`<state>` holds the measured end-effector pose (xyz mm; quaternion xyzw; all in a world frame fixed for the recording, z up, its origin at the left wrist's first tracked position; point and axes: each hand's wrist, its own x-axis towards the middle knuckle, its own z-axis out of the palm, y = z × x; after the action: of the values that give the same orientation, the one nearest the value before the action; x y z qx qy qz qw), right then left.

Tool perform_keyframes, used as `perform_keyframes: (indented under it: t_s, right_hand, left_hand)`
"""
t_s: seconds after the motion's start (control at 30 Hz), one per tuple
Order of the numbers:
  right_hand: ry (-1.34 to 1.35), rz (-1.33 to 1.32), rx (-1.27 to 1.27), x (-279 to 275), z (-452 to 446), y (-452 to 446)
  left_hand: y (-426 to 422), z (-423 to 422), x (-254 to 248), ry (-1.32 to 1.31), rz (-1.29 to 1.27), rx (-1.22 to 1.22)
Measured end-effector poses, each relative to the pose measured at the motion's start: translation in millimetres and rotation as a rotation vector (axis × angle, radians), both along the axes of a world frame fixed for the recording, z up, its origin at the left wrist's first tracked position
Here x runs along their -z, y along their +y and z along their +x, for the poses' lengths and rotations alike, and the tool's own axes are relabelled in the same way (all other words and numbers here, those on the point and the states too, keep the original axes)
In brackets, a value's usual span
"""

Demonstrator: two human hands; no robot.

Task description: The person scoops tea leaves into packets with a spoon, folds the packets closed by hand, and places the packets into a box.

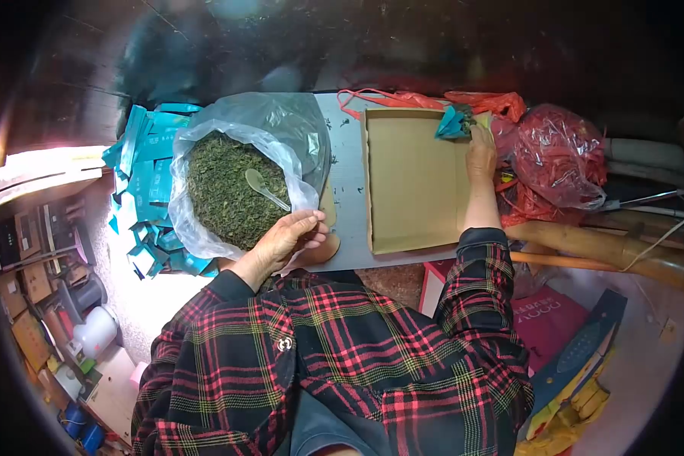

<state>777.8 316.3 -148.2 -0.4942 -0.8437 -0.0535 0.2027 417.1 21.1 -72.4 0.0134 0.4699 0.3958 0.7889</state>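
A clear plastic bag [181, 163] full of dried green tea leaves [224, 178] stands open on the table, with a pale plastic spoon [262, 186] lying on the leaves. My left hand [287, 237] is at the bag's near right rim, below the spoon's handle. Its thumb and fingers are pressed together; what they hold, if anything, cannot be made out. At the far right corner of a shallow cardboard box [414, 182], my right hand [480, 156] grips a small teal packet [452, 124]. The fingers partly hide the packet.
Several teal packets [148, 152] are heaped left of the bag. Red plastic bags [558, 152] lie right of the box, above bamboo poles [585, 235]. A dark surface [319, 45] borders the table's far side. Loose leaf bits dot the grey tabletop [346, 144].
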Motion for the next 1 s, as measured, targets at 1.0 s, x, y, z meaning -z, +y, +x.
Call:
perform_keyframes:
  t_s: [1.0]
  right_hand:
    - [0.477,-0.439,0.657,104.1,-50.8,-18.8]
  left_hand:
    - [-7.0,-0.6,10.6,0.006,-0.014,0.038]
